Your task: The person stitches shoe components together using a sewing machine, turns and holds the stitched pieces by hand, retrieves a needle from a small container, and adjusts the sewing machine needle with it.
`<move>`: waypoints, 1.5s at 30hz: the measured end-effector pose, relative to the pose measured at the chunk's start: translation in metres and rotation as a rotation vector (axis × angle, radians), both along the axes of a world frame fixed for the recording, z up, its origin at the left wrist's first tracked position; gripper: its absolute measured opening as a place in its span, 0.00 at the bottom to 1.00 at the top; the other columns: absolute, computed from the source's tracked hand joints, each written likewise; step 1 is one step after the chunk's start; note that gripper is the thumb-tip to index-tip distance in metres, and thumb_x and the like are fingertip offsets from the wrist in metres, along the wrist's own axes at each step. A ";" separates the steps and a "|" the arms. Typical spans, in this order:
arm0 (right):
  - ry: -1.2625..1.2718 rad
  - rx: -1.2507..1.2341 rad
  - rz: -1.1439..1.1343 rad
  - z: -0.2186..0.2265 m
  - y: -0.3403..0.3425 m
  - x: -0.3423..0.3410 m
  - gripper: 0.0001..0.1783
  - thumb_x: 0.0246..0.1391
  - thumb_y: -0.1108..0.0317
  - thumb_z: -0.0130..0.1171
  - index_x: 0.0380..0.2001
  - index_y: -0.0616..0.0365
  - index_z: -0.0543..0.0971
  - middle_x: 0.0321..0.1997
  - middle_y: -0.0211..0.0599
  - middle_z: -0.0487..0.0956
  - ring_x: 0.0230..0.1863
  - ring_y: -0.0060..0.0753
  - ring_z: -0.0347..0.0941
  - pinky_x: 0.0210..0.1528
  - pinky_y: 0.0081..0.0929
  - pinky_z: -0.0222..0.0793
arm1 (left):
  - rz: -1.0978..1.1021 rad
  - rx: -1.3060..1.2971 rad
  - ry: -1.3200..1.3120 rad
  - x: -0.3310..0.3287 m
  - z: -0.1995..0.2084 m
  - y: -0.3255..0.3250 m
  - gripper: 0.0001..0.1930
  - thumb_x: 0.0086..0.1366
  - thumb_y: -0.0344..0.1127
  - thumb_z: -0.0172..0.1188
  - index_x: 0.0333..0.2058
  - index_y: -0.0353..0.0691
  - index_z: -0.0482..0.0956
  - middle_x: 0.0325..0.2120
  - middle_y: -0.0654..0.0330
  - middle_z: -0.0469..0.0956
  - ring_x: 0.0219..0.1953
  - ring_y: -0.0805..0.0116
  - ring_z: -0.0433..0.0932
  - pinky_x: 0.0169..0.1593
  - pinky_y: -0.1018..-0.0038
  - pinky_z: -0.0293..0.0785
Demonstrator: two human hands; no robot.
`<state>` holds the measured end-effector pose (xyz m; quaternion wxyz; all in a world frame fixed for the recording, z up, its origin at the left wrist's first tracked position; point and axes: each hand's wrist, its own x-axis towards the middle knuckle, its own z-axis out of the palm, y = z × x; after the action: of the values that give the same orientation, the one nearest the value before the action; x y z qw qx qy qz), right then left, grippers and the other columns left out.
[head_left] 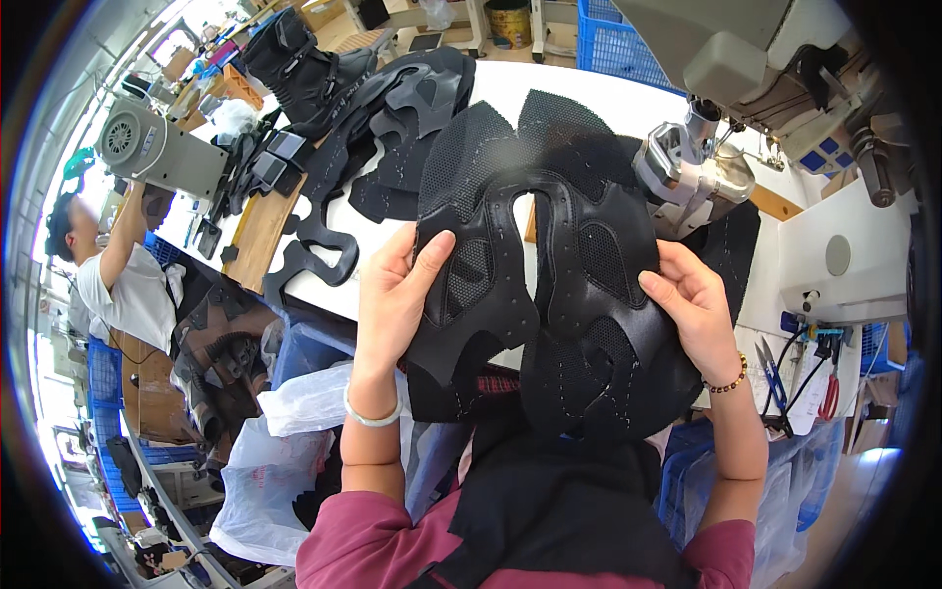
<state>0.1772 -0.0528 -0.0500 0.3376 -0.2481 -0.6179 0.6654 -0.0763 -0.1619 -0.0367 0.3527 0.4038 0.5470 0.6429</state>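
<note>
A black shoe upper [613, 270], spread flat with mesh panels and stitched overlays, hangs between my hands over the table's near edge. My left hand [397, 285] pinches its left side, thumb on top. On the opposite side my right hand [692, 304] grips the edge, also thumb on top. White marking lines and rows of small holes run across the piece. Just beyond its right edge is the metal sewing head [677, 167] of a machine. More black cut pieces [417, 98] lie piled on the white table to the left of the upper.
A finished black boot [304, 74] stands at the back left. Scissors [771, 378] and red-handled pliers [830, 393] sit at the right. Blue crates [628, 44] are behind the table. Plastic bags [275, 481] hang near my left arm. Another person [128, 285] works at the far left.
</note>
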 end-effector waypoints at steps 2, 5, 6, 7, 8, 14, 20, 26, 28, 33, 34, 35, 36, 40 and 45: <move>-0.013 0.002 -0.008 -0.002 0.001 0.000 0.18 0.56 0.75 0.51 0.50 0.69 0.67 0.47 0.39 0.74 0.48 0.22 0.69 0.51 0.19 0.64 | 0.017 -0.003 0.020 0.000 -0.003 0.000 0.10 0.65 0.32 0.52 0.40 0.31 0.74 0.29 0.68 0.75 0.30 0.86 0.70 0.32 0.88 0.66; -0.029 0.003 -0.018 -0.002 0.000 0.000 0.19 0.56 0.75 0.51 0.51 0.69 0.66 0.47 0.39 0.75 0.48 0.22 0.69 0.51 0.19 0.64 | 0.023 -0.023 0.017 -0.001 -0.006 0.000 0.11 0.65 0.32 0.52 0.40 0.30 0.74 0.29 0.66 0.77 0.29 0.85 0.72 0.31 0.88 0.68; -0.031 0.001 -0.021 -0.002 0.000 0.000 0.19 0.56 0.75 0.51 0.51 0.69 0.66 0.47 0.39 0.74 0.48 0.22 0.69 0.51 0.19 0.64 | 0.024 -0.025 0.014 -0.001 -0.008 -0.001 0.11 0.65 0.32 0.52 0.40 0.30 0.74 0.29 0.66 0.77 0.29 0.85 0.72 0.31 0.88 0.68; -0.033 0.000 -0.019 -0.002 0.000 0.000 0.19 0.56 0.75 0.51 0.51 0.69 0.66 0.47 0.39 0.74 0.48 0.22 0.69 0.51 0.19 0.64 | 0.021 -0.023 -0.005 0.000 -0.009 -0.001 0.11 0.64 0.32 0.53 0.40 0.29 0.74 0.29 0.65 0.77 0.29 0.84 0.72 0.31 0.87 0.69; -0.034 -0.004 -0.025 -0.003 0.000 0.000 0.19 0.56 0.76 0.51 0.51 0.69 0.66 0.47 0.40 0.74 0.48 0.22 0.69 0.51 0.19 0.64 | 0.018 -0.021 -0.024 0.000 -0.011 -0.001 0.11 0.64 0.32 0.53 0.40 0.29 0.74 0.29 0.64 0.78 0.29 0.84 0.73 0.31 0.87 0.70; -0.030 -0.019 -0.033 -0.003 -0.001 -0.001 0.20 0.56 0.76 0.51 0.51 0.70 0.66 0.48 0.40 0.74 0.48 0.22 0.69 0.51 0.19 0.64 | 0.008 -0.037 -0.054 -0.001 -0.014 -0.004 0.12 0.65 0.32 0.52 0.41 0.28 0.74 0.30 0.63 0.78 0.29 0.83 0.73 0.32 0.86 0.71; -0.025 -0.003 -0.021 -0.001 0.000 -0.001 0.19 0.56 0.77 0.51 0.51 0.70 0.66 0.47 0.39 0.74 0.48 0.22 0.69 0.51 0.19 0.64 | 0.011 -0.041 -0.121 -0.002 -0.017 -0.006 0.13 0.64 0.32 0.53 0.42 0.29 0.73 0.32 0.61 0.78 0.31 0.80 0.75 0.35 0.85 0.71; -0.040 0.006 -0.020 0.006 -0.004 0.004 0.19 0.55 0.78 0.51 0.51 0.70 0.66 0.47 0.40 0.74 0.47 0.22 0.70 0.51 0.19 0.64 | -0.039 -0.035 -0.162 -0.003 -0.013 -0.010 0.14 0.65 0.32 0.52 0.45 0.29 0.72 0.35 0.60 0.77 0.35 0.79 0.75 0.39 0.83 0.72; -0.047 0.011 -0.022 0.014 -0.009 0.008 0.20 0.54 0.79 0.51 0.51 0.71 0.66 0.47 0.41 0.74 0.47 0.23 0.70 0.51 0.20 0.64 | -0.053 -0.052 -0.227 0.000 -0.007 -0.014 0.14 0.65 0.32 0.51 0.46 0.29 0.72 0.36 0.60 0.77 0.36 0.79 0.75 0.39 0.82 0.72; -0.030 -0.016 -0.077 0.037 -0.030 0.034 0.23 0.52 0.81 0.50 0.52 0.73 0.64 0.48 0.44 0.73 0.50 0.27 0.69 0.53 0.21 0.63 | -0.194 -0.105 -0.379 0.020 -0.006 -0.020 0.17 0.66 0.34 0.49 0.51 0.31 0.67 0.39 0.62 0.75 0.39 0.80 0.73 0.43 0.83 0.69; -0.061 -0.009 -0.084 0.037 -0.033 0.039 0.23 0.52 0.82 0.50 0.53 0.73 0.63 0.49 0.44 0.73 0.51 0.27 0.69 0.53 0.22 0.63 | -0.229 -0.143 -0.285 0.023 -0.005 -0.019 0.18 0.67 0.35 0.48 0.52 0.31 0.66 0.41 0.62 0.73 0.41 0.80 0.71 0.46 0.82 0.68; -0.078 -0.009 -0.119 0.032 -0.036 0.045 0.23 0.52 0.83 0.49 0.53 0.72 0.63 0.48 0.43 0.73 0.48 0.24 0.70 0.50 0.18 0.63 | -0.291 -0.179 -0.294 0.024 -0.008 -0.018 0.19 0.65 0.32 0.49 0.53 0.31 0.64 0.43 0.62 0.73 0.43 0.79 0.70 0.47 0.81 0.67; -0.082 -0.015 -0.125 0.025 -0.038 0.049 0.23 0.52 0.83 0.49 0.53 0.72 0.63 0.48 0.43 0.73 0.48 0.24 0.70 0.50 0.18 0.63 | -0.352 -0.217 -0.302 0.024 -0.012 -0.018 0.21 0.63 0.30 0.51 0.54 0.31 0.62 0.44 0.61 0.72 0.44 0.78 0.69 0.48 0.80 0.66; -0.188 -0.006 -0.224 -0.002 -0.046 0.058 0.22 0.54 0.82 0.48 0.54 0.68 0.64 0.44 0.40 0.73 0.36 0.13 0.68 0.38 0.10 0.63 | -0.555 -0.149 -0.218 0.021 -0.026 -0.015 0.30 0.55 0.21 0.55 0.57 0.31 0.58 0.47 0.60 0.69 0.48 0.75 0.68 0.52 0.78 0.64; -0.148 0.078 -0.271 -0.008 -0.049 0.055 0.22 0.55 0.80 0.49 0.54 0.69 0.63 0.46 0.39 0.72 0.38 0.15 0.69 0.41 0.12 0.64 | -0.547 -0.120 -0.291 0.028 -0.027 -0.018 0.40 0.45 0.11 0.54 0.59 0.30 0.52 0.52 0.57 0.64 0.55 0.72 0.63 0.58 0.76 0.58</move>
<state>0.2319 -0.1019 -0.0580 0.3872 -0.3642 -0.6275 0.5690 -0.0482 -0.1798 -0.0633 0.6104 0.4180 0.3990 0.5417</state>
